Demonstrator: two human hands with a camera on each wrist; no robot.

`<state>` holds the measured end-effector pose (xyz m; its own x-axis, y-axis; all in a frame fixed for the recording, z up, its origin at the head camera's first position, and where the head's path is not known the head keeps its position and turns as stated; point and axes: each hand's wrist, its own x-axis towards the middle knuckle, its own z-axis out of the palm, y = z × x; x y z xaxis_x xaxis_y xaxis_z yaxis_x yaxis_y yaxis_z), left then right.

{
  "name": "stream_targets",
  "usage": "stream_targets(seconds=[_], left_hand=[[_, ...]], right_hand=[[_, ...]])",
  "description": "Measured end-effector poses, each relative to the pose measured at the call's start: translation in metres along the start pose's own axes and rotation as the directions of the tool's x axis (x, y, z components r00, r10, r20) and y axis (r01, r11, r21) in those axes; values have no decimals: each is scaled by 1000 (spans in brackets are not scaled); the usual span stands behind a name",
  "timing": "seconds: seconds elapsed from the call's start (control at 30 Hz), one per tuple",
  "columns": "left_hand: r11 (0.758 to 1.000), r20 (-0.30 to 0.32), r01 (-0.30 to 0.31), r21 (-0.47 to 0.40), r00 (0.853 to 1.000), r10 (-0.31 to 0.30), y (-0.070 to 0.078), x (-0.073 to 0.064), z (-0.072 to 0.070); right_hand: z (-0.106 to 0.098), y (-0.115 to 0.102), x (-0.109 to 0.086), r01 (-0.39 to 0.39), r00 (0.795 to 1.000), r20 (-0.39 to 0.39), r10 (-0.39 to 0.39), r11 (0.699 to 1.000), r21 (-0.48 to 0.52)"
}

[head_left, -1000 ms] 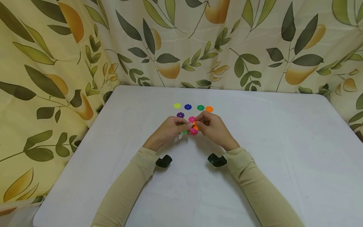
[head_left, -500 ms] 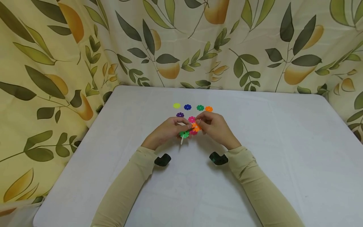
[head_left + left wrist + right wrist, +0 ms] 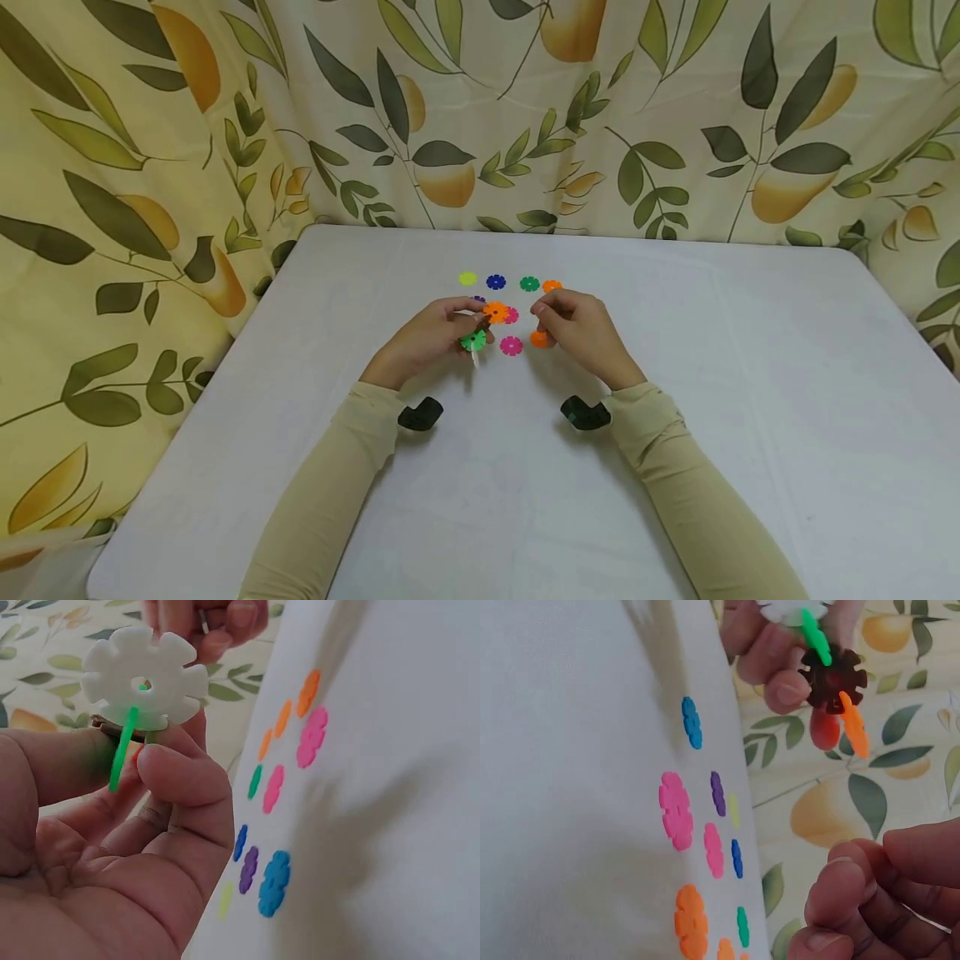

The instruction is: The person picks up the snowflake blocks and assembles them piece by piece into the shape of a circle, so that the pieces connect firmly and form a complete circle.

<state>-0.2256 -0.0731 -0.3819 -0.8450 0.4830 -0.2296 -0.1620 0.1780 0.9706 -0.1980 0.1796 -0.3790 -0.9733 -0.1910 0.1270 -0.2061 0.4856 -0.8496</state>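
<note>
My left hand (image 3: 431, 337) pinches a chain of interlocking flower-shaped plastic discs by its brown disc (image 3: 836, 679). The white disc (image 3: 142, 660) forms one end, followed by the green disc (image 3: 473, 341), then the brown one. At the other end an orange disc (image 3: 495, 312) is slotted into the brown disc's edge. My right hand (image 3: 583, 329) hovers apart from the chain, fingers loosely bent and holding nothing. Below it lies a loose orange disc (image 3: 538, 340), partly covered by the hand in the head view. Between the hands a pink disc (image 3: 512, 346) lies flat.
More loose discs lie on the white table (image 3: 480, 500): yellow (image 3: 468, 278), dark blue (image 3: 496, 282), green (image 3: 529, 283), orange (image 3: 552, 286) and pink (image 3: 513, 315). The left wrist view also shows purple (image 3: 248, 870) and light blue (image 3: 274, 883) ones. A leaf-patterned curtain (image 3: 480, 108) hangs behind.
The hands were together at the orange disc and have now parted. My left hand moved left with the chain, orange disc included; my right hand let go and drew right.
</note>
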Motion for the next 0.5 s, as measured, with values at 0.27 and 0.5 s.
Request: stream_targets(seconds=[0.27, 0.5], left_hand=[[988, -31, -52, -147, 998, 48, 1, -5, -14], [984, -32, -86, -158, 996, 82, 1, -4, -16]], right_hand=[[9, 1, 3, -39, 999, 28, 39, 999, -14], [23, 1, 8, -27, 998, 59, 32, 996, -80]])
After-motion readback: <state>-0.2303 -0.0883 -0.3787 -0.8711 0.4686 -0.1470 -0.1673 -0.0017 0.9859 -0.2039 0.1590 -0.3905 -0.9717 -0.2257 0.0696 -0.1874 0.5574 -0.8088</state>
